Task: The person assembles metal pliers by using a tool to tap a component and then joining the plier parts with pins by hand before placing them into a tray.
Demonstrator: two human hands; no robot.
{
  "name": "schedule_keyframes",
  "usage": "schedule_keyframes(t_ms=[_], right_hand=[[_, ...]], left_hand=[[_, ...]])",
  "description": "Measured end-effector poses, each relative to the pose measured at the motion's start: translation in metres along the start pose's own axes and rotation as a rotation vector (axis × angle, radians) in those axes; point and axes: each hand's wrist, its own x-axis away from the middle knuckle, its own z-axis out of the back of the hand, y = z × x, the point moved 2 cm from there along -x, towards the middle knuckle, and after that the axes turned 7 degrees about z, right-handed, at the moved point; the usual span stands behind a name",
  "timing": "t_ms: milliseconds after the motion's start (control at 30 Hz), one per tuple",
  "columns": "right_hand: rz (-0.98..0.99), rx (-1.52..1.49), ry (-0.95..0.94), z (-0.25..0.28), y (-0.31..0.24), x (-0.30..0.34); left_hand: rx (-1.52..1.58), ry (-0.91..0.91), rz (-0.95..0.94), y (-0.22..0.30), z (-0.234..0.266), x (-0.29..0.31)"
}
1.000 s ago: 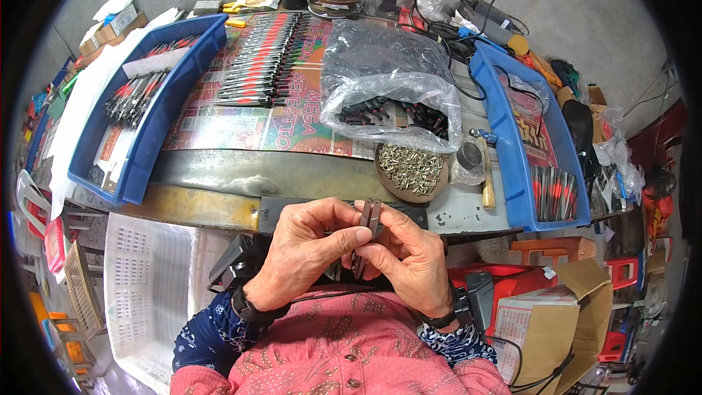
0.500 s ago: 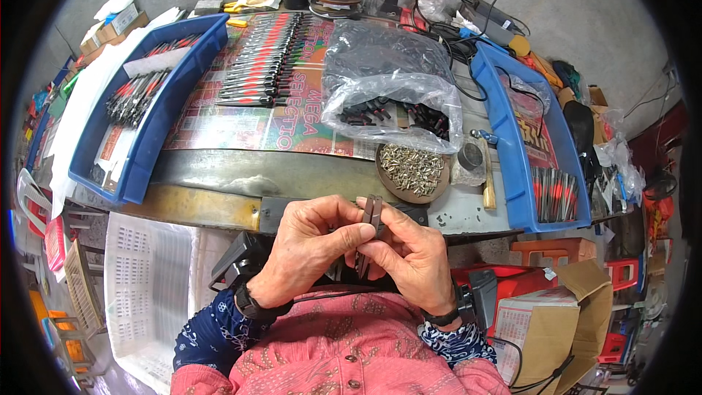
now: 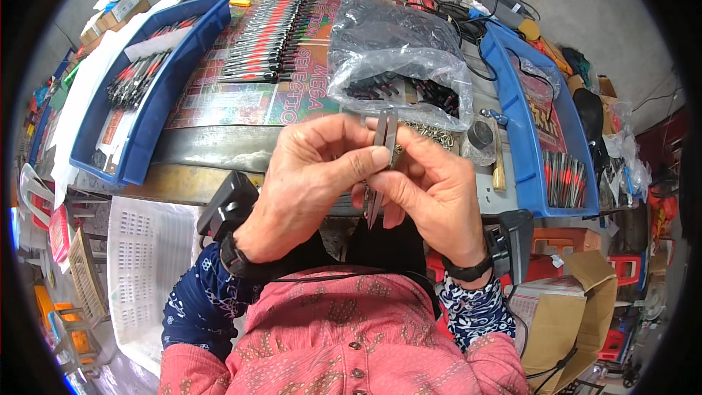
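In front of my chest I hold a slim two-armed metal tool (image 3: 385,129), upright, its flat arms side by side and narrowing toward the lower end. My left hand (image 3: 303,179) pinches it between thumb and fingers from one side. From the other side, my right hand (image 3: 442,190) grips it with thumb and fingertips. Its exact kind is not clear, and the middle is covered by my fingers. Just beyond my right hand, small metal pins (image 3: 436,134) lie in a heap, mostly hidden by that hand. An open clear plastic bag (image 3: 395,25) of black and red parts lies behind.
A row of black and red tools (image 3: 267,38) lies on the printed sheet. Long blue bins stand left (image 3: 148,113) and right (image 3: 528,175), both holding similar tools. A round tin (image 3: 480,134) and a brush handle (image 3: 499,168) are at right. A white basket (image 3: 135,249) stands below left.
Both hands have risen and come away from my body with the metal tool between them, now covering much of the pin heap. The bench sits slightly higher in view.
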Motion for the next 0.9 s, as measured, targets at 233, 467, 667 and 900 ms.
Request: schedule_keyframes(t_ms=[233, 467, 667, 900], right_hand=[[0.06, 0.057, -0.002, 0.009, -0.01, -0.018], [0.067, 0.057, -0.002, 0.013, -0.013, -0.025], [0.082, 0.047, 0.013, 0.016, -0.011, -0.026], [0.08, 0.036, -0.022, 0.031, -0.011, -0.016]], left_hand=[[-0.057, 0.019, -0.049, 0.018, -0.004, -0.014], [-0.088, 0.011, -0.066, 0.026, -0.006, -0.022], [-0.098, 0.005, -0.094, 0.024, -0.007, -0.027], [-0.135, -0.1, 0.093, 0.014, -0.002, -0.012]])
